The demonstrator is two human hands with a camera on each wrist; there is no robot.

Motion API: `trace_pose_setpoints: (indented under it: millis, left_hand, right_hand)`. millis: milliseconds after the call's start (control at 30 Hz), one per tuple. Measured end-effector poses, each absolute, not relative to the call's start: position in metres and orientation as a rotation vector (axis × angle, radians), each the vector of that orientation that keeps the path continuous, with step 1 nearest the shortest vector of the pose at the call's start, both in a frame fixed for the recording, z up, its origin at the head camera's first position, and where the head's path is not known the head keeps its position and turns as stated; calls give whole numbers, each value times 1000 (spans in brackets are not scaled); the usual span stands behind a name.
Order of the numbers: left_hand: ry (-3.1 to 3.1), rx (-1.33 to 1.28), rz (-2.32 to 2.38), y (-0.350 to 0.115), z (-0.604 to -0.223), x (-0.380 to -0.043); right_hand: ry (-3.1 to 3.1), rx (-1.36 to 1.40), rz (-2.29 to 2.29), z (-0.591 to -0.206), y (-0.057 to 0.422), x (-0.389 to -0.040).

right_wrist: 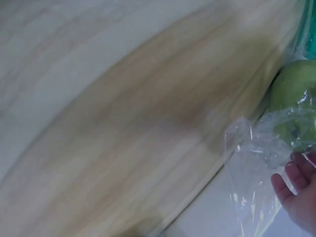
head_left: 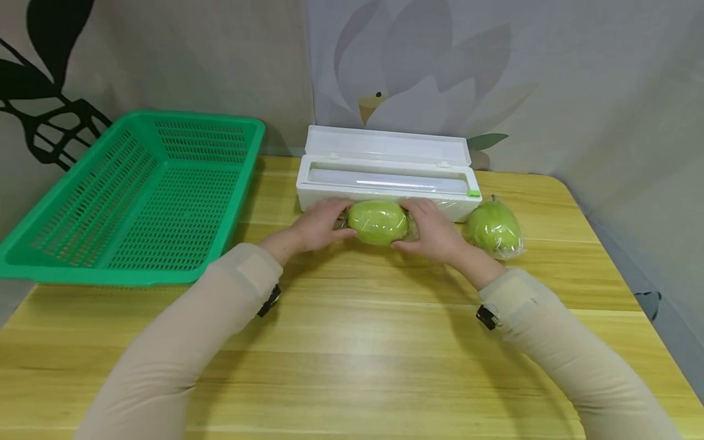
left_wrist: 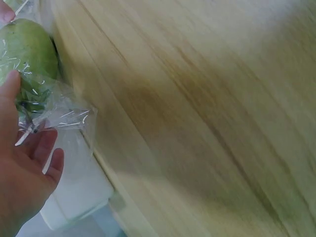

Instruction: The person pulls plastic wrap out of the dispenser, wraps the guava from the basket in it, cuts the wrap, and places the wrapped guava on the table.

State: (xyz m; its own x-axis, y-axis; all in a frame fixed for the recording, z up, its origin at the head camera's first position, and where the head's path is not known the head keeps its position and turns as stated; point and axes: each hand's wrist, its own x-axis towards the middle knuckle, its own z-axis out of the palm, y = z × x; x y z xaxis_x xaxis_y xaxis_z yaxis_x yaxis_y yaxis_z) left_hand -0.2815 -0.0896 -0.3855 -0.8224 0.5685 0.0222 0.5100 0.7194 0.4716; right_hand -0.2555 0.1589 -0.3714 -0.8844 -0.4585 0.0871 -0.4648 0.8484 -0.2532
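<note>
In the head view a green pear [head_left: 378,222] lies sideways between my two hands, just in front of the white cling film box. My left hand [head_left: 319,226] holds its left end, thumb toward me. The right hand [head_left: 431,231] grips the other end in a mirrored way. Clear cling film [left_wrist: 69,113] covers the fruit, its loose edge sticking out past the left fingers in the left wrist view. More film [right_wrist: 247,143] spreads beyond the right fingertips in the right wrist view. To the right, a second pear [head_left: 495,227] wrapped in film stands by the box.
The cling film box [head_left: 385,146] has its lid raised against the wall side, showing the film roll [head_left: 385,181] and a small green slider [head_left: 473,193]. A green plastic basket [head_left: 110,276] occupies the left of the wooden table [head_left: 352,366]. A patterned curtain [head_left: 577,91] hangs behind.
</note>
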Motion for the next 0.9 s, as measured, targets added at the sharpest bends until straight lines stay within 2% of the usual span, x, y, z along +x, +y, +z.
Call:
trace_pose_setpoints:
  millis: [300,900]
  left_hand:
    - [2791,849,691,-90,-382,-279]
    - [2769,876,789,-97,-381,-273]
  right_hand:
    - [-3043,683,406,-365,160,-255]
    - [-3005,753,397,-364,161,-252]
